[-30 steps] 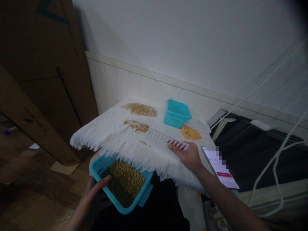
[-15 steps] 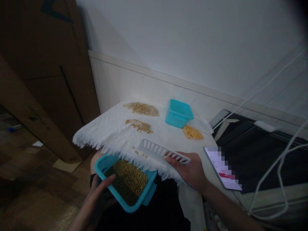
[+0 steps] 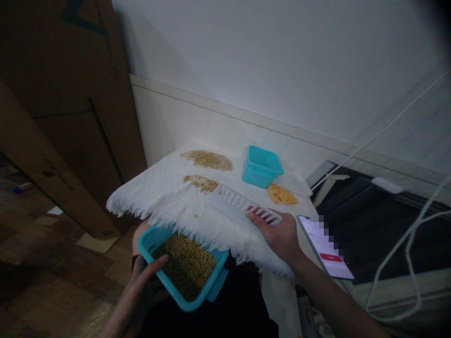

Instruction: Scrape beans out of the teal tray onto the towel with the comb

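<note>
My left hand [image 3: 136, 293] grips a teal plastic tub [image 3: 183, 265] full of yellow beans, held just under the fringed front edge of a white cloth [image 3: 165, 192] that covers a small table. My right hand [image 3: 278, 234] holds a white slotted plastic scraper [image 3: 243, 206] flat on the cloth, its far end near a small bean pile [image 3: 201, 183]. A larger bean pile [image 3: 207, 159] lies further back. One stray bean [image 3: 196, 216] sits near the cloth's front edge.
An empty teal tub [image 3: 261, 166] and a yellow crumpled thing [image 3: 281, 194] sit at the back right of the cloth. A lit phone [image 3: 326, 246] lies right of my hand. White cables [image 3: 405, 234] hang over a dark surface. Cardboard boxes [image 3: 66, 94] stand left.
The scraper had swept towards the front edge with a few beans before it; now it is back out by the small pile, and those beans are gone from the cloth but one.
</note>
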A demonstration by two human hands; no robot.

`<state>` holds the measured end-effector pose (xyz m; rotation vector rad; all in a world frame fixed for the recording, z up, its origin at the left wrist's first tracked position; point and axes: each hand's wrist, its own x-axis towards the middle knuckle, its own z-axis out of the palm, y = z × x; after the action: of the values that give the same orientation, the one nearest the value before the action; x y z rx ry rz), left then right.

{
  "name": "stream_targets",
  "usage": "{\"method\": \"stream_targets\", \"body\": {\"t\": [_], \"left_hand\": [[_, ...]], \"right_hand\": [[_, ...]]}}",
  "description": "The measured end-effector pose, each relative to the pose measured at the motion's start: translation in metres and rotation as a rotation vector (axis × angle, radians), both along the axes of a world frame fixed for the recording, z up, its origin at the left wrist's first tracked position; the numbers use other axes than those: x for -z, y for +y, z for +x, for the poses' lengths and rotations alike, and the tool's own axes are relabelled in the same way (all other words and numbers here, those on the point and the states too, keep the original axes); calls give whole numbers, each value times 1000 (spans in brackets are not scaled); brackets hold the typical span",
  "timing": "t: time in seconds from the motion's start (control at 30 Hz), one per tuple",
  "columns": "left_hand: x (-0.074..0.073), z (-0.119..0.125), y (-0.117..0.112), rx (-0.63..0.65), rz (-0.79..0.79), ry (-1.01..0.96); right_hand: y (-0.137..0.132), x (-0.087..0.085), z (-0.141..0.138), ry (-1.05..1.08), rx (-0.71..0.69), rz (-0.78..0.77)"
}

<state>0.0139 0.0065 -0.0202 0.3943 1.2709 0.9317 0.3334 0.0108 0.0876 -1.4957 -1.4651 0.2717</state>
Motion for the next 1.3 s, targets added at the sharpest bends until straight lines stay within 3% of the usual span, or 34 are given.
{"method": "stream_targets", "body": {"t": [0.13,0.33,0.63,1.07,1.3], "left_hand": [[-1,-2,3,-21,-22,-17],[-1,-2,1,-25,-22,-33],[5,-3,3,-11,-3,9],[-3,-3,1,-50,-7,-20],[-3,-4,2,-31,9,12]], "right_hand": [[27,4,14,-17,110,84],[43,13,16,-30,54,29],[36,15,4,-17,-31,-47],[14,20,9,-86,-100,-85],[10,9,0,-45,-157,-103]]}}
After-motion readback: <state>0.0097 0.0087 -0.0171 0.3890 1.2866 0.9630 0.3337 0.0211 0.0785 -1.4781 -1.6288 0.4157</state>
